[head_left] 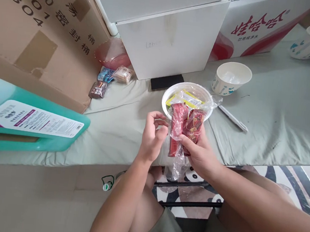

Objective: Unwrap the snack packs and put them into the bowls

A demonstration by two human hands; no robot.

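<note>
1. I see the right hand (203, 154) pinching two red packets (178, 124) at the near side of the white bowl (165, 97).
2. Their long sides point toward the bowl.
3. The left hand (153, 136), loosely curled, is just left; I can't tell if it touches the clear wrap (176, 168).

left hand (153, 136) half-curled, right hand (201, 150) gripping
</note>
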